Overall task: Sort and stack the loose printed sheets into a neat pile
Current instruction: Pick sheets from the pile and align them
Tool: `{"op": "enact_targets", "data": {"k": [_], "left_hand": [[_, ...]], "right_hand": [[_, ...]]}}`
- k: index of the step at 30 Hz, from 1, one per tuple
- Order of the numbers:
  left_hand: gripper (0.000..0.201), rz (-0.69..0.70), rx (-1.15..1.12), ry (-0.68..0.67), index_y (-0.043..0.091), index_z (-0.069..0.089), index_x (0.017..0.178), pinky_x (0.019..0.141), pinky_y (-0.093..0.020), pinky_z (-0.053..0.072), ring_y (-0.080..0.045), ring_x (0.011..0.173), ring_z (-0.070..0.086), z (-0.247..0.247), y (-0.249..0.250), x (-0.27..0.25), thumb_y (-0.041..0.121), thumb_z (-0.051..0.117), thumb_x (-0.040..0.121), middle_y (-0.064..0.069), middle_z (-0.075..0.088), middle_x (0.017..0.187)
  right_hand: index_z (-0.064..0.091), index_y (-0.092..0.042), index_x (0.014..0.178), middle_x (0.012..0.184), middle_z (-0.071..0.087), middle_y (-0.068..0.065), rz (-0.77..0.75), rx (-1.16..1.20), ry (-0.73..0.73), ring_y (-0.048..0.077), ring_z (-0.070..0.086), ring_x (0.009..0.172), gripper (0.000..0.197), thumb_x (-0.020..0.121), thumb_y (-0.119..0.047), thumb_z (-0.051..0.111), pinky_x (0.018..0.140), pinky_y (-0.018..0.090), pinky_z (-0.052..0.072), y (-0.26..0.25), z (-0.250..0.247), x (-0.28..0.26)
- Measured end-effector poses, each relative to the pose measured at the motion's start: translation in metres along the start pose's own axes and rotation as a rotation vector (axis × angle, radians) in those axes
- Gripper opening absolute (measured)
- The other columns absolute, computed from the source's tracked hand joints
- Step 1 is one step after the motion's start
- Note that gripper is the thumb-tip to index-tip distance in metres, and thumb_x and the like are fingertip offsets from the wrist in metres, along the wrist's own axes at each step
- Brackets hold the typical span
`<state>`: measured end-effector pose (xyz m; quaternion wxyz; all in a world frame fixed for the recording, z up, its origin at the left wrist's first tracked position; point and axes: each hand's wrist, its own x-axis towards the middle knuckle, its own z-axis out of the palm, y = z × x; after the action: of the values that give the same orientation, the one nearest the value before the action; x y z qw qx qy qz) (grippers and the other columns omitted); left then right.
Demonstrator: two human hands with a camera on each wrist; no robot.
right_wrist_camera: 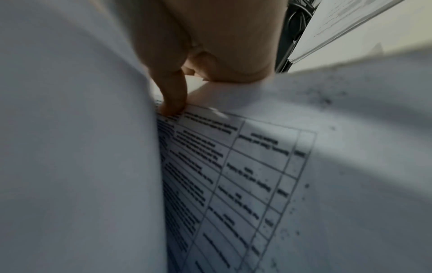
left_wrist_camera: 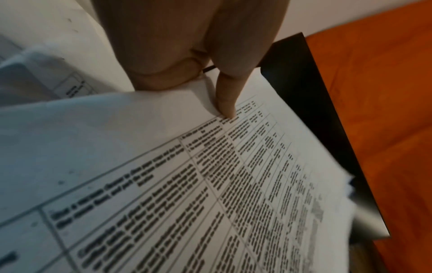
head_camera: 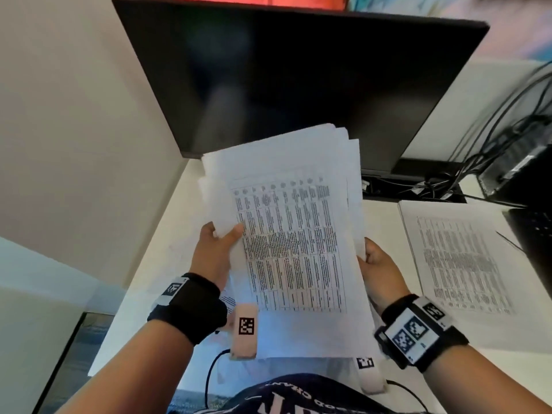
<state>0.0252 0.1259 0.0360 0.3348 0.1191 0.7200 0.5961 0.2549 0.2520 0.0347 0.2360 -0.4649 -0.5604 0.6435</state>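
Both hands hold up a bundle of printed sheets above the white desk, its edges fanned and uneven at the top. The top sheet carries a dense table of text. My left hand pinches the bundle's left edge, thumb on the printed face. My right hand grips the right edge, its thumb tucked between sheets. A second stack of printed sheets lies flat on the desk to the right; its edge shows in the right wrist view.
A dark monitor stands just behind the bundle. Black cables and a black device crowd the back right. More sheets lie on the desk under my left forearm. A beige wall is to the left.
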Motion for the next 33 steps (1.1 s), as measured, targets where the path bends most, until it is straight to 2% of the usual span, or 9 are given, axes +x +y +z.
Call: {"op": "enact_targets", "data": {"k": [5,9,14,16,18,21,26,30,33], "left_hand": [[0.035,0.098,0.137,-0.110,0.021,0.057,0.126,0.098,-0.041,0.048,-0.018,0.110,0.064,0.012,0.003,-0.010,0.022,0.062,0.092,0.003,0.069,0.115],[0.038,0.235,0.155,-0.050,0.027,0.052,0.130,0.096,-0.036,0.049,-0.010,0.106,0.063,0.021,0.020,-0.019,0.030,0.058,0.092,0.008,0.067,0.116],[0.035,0.544,0.093,0.014,0.024,0.038,0.135,0.081,-0.001,0.042,0.024,0.097,0.052,0.034,0.066,-0.046,0.019,0.045,0.100,0.028,0.054,0.113],[0.040,0.650,0.047,0.042,0.017,0.033,0.138,0.086,0.002,0.037,0.026,0.103,0.048,0.038,0.077,-0.057,0.013,0.045,0.100,0.028,0.049,0.118],[0.041,0.698,0.001,0.041,0.030,0.032,0.131,0.088,0.001,0.036,0.024,0.107,0.047,0.040,0.077,-0.063,0.010,0.048,0.098,0.029,0.048,0.119],[0.037,0.626,-0.043,0.027,0.039,0.035,0.116,0.089,-0.007,0.042,0.017,0.107,0.051,0.040,0.065,-0.061,0.016,0.056,0.095,0.025,0.052,0.117],[0.037,0.538,-0.037,0.025,0.042,0.034,0.110,0.082,-0.007,0.044,0.018,0.097,0.054,0.040,0.053,-0.050,0.013,0.052,0.097,0.022,0.053,0.109],[0.027,0.465,-0.055,0.060,0.045,0.036,0.107,0.091,-0.026,0.047,0.008,0.099,0.057,0.041,0.049,-0.042,0.021,0.046,0.100,0.019,0.057,0.109],[0.019,0.460,-0.083,0.101,0.038,0.036,0.113,0.080,-0.010,0.047,0.016,0.089,0.058,0.043,0.053,-0.039,0.023,0.042,0.102,0.019,0.059,0.105]], "right_hand": [[0.063,-0.017,0.090,0.067,0.071,-0.005,0.059,0.194,0.006,0.003,0.068,0.059,0.033,0.100,-0.036,0.038,0.046,0.011,0.047,-0.013,-0.009,-0.015],[0.054,-0.028,0.116,0.101,0.064,-0.015,-0.103,-0.174,0.019,0.007,0.062,0.099,0.022,0.096,-0.019,0.049,0.091,0.030,0.049,-0.029,-0.006,-0.010],[0.049,-0.024,0.122,0.098,0.054,-0.029,-0.405,-0.175,0.160,-0.020,0.053,0.087,0.029,0.099,-0.009,0.041,0.068,-0.002,0.040,-0.069,-0.001,-0.011],[0.047,-0.022,0.120,0.099,0.054,-0.029,-0.516,-0.123,0.199,-0.023,0.051,0.084,0.026,0.099,-0.009,0.039,0.067,-0.003,0.041,-0.080,0.004,-0.016],[0.043,-0.021,0.119,0.104,0.052,-0.029,-0.567,-0.109,0.198,-0.022,0.051,0.090,0.023,0.099,-0.010,0.039,0.072,-0.001,0.042,-0.080,0.012,-0.021],[0.040,-0.020,0.122,0.109,0.053,-0.024,-0.485,-0.103,0.137,-0.018,0.052,0.097,0.025,0.097,-0.018,0.045,0.080,0.005,0.045,-0.062,0.018,-0.021],[0.039,-0.021,0.114,0.100,0.053,-0.022,-0.360,-0.121,0.122,-0.012,0.050,0.089,0.016,0.099,-0.017,0.044,0.063,0.000,0.043,-0.045,0.022,-0.012],[0.041,-0.021,0.110,0.096,0.054,-0.020,-0.296,-0.115,0.149,-0.008,0.051,0.088,0.012,0.101,-0.015,0.036,0.072,0.013,0.044,-0.038,0.026,-0.002],[0.040,-0.021,0.107,0.095,0.054,-0.020,-0.298,-0.101,0.164,-0.007,0.052,0.085,0.011,0.101,-0.013,0.035,0.067,0.006,0.042,-0.039,0.027,0.000]]}}
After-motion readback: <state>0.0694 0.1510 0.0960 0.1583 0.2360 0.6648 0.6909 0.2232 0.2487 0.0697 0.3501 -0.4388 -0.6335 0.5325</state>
